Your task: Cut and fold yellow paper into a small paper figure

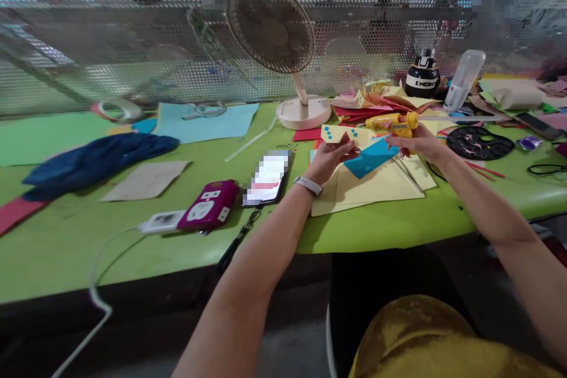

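Observation:
My left hand, with a pale watch band on its wrist, is closed on a pale yellow paper piece dotted with small blue squares. My right hand grips a yellow glue gun, its nozzle pointing left toward that piece. Between and below the hands is a blue paper piece, over pale yellow sheets. A thin metal tool, perhaps tweezers, lies on the sheets near my right wrist. My fingertips are partly hidden.
A fan stands behind the hands, beside a heap of coloured paper. Left of my arm lie a phone and a purple device with a white cable. Right are a black palette-like disc and bottle.

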`<action>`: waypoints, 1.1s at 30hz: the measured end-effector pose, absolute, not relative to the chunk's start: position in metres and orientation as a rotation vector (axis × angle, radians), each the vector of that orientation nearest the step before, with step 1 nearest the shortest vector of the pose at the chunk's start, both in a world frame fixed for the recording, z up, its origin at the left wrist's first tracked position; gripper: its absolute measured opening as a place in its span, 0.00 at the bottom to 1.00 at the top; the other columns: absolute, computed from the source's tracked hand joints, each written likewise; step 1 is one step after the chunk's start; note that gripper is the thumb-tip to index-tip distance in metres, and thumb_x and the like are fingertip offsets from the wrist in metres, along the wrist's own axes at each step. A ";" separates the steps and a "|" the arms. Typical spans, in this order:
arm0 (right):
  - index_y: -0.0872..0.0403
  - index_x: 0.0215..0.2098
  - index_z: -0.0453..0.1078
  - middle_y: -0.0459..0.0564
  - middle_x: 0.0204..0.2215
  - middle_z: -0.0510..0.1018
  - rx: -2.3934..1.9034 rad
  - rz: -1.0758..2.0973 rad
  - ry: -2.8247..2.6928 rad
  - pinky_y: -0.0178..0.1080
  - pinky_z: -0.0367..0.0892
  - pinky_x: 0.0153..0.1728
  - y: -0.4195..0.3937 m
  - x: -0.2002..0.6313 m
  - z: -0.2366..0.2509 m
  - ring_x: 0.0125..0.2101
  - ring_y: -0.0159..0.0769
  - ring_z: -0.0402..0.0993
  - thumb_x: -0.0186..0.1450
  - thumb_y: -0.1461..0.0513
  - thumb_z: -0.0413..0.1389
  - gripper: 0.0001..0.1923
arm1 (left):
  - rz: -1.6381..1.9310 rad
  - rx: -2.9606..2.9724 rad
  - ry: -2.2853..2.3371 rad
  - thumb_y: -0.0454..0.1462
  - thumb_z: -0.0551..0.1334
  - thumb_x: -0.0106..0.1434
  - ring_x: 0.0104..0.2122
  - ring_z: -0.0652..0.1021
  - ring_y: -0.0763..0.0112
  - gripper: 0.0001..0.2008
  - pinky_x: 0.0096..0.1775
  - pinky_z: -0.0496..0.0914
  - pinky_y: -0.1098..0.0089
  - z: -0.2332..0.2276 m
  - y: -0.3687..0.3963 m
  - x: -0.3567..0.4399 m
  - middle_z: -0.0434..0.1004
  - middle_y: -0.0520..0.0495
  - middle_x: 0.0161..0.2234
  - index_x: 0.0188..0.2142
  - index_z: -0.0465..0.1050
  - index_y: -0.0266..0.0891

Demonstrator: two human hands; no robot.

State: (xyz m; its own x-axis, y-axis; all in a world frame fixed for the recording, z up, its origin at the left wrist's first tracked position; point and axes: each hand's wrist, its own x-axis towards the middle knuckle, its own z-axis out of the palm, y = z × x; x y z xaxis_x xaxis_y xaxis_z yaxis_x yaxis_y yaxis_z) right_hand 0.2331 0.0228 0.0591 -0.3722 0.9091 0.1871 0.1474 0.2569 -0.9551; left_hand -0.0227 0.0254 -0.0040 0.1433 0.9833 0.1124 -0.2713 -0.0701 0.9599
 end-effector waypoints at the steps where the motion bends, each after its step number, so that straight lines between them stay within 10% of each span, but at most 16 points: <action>1: 0.55 0.30 0.72 0.44 0.23 0.77 -0.991 1.199 -1.731 0.29 0.61 0.13 0.024 0.232 0.056 0.16 0.24 0.65 0.48 0.48 0.76 0.25 | 1.278 1.138 0.856 0.44 0.80 0.48 0.33 0.83 0.67 0.20 0.43 0.80 0.64 -0.004 0.026 -0.023 0.84 0.45 0.31 0.34 0.78 0.35; 33: 0.55 0.31 0.74 0.40 0.17 0.72 -1.074 1.186 -1.701 0.29 0.62 0.09 0.027 0.223 0.042 0.11 0.22 0.58 0.52 0.53 0.77 0.21 | 1.357 1.112 0.849 0.42 0.80 0.48 0.31 0.83 0.69 0.20 0.40 0.79 0.66 0.001 0.023 -0.018 0.83 0.47 0.30 0.34 0.77 0.35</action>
